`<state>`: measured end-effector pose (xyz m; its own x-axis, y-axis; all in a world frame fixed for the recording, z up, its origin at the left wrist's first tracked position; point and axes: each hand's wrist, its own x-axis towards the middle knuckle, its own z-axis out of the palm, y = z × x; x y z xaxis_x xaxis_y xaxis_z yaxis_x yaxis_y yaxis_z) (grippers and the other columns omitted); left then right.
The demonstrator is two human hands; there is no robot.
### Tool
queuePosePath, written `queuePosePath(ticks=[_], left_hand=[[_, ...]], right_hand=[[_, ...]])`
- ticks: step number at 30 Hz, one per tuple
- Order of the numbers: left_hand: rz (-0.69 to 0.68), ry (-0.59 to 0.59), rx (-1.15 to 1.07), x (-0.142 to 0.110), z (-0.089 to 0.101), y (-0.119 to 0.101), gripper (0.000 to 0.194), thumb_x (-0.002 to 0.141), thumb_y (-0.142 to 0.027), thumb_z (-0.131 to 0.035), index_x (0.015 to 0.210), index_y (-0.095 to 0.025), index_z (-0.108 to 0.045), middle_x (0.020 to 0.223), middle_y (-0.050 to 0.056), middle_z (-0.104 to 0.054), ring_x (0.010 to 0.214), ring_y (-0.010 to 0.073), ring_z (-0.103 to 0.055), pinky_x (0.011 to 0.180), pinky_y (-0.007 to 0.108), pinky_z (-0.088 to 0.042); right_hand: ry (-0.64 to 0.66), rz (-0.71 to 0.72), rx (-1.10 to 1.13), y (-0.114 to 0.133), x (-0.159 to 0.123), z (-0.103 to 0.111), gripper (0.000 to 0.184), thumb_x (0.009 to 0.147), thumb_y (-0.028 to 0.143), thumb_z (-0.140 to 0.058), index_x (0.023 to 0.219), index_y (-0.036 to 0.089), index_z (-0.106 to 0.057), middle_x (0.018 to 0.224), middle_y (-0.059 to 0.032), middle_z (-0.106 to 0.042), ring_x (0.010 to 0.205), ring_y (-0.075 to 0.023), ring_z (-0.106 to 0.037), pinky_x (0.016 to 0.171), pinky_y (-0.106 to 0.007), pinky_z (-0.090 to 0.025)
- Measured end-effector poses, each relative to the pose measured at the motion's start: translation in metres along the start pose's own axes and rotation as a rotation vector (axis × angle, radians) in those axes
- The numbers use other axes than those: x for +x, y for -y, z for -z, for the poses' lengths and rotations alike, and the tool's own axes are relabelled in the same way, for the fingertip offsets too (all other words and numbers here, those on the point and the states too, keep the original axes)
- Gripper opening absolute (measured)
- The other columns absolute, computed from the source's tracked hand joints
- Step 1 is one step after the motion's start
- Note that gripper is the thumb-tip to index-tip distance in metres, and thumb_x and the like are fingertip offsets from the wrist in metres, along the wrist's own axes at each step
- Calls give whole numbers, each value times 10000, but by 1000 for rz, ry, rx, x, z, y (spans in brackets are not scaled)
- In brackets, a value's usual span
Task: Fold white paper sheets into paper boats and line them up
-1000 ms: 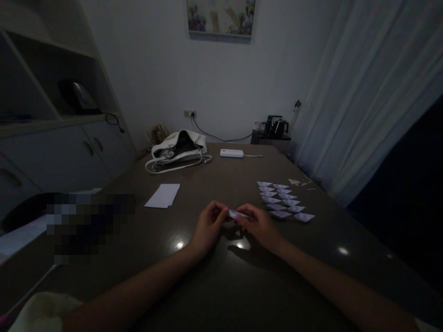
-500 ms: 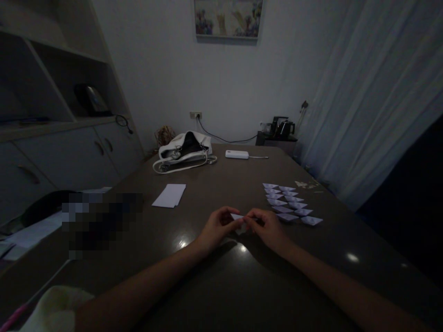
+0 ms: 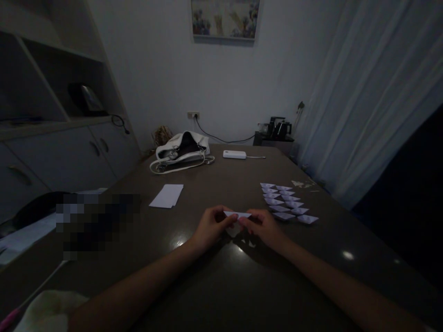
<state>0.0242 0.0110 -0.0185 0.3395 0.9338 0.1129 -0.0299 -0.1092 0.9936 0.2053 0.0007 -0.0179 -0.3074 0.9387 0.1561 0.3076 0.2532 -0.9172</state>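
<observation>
Your left hand (image 3: 212, 227) and your right hand (image 3: 267, 227) both pinch the same small piece of folded paper (image 3: 244, 214), thumbs near each other at its middle, just above the table (image 3: 214, 286). To the right of your right hand, small paper boats (image 3: 292, 204) lie in two rows, while a stack of white paper (image 3: 166, 196) lies beyond your left hand, off to the left.
</observation>
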Motion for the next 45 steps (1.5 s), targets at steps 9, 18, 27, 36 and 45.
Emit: queuePosePath(ticks=[9,18,27,36,45], left_hand=[[10,63,53,-2,-3,2,307,733,-414,-679,793,-117,-629,653,23,-624,553,114,-556,520,203,-404],[-13,-15,56,0,3,2,270,714,-388,-687,700,-124,-630,642,36,-638,579,133,-569,550,225,-430],[-25,-18,94,1,4,-2,285,727,-398,-681,743,-117,-638,644,31,-630,551,119,-555,510,208,-409],[-11,73,57,-1,3,2,309,739,-412,-683,794,-110,-646,726,74,-679,632,150,-616,579,235,-467],[35,87,124,0,6,3,303,715,-414,-682,675,-120,-625,589,31,-621,525,125,-555,478,203,-394]], right_hand=[[3,27,-3,-1,0,0,345,788,459,-610,648,145,-597,536,22,-505,484,-89,-467,452,-194,-339],[27,45,-1,0,1,2,315,815,423,-583,674,144,-627,516,26,-504,460,-85,-440,450,-200,-324],[-17,26,11,1,1,5,271,786,403,-611,675,155,-609,536,21,-539,466,-87,-468,436,-190,-334],[55,60,-16,-6,2,4,290,781,402,-623,677,137,-677,515,10,-560,467,-94,-486,455,-199,-355],[29,82,1,-2,0,4,254,811,375,-589,716,145,-634,604,-3,-596,510,-103,-518,493,-210,-396]])
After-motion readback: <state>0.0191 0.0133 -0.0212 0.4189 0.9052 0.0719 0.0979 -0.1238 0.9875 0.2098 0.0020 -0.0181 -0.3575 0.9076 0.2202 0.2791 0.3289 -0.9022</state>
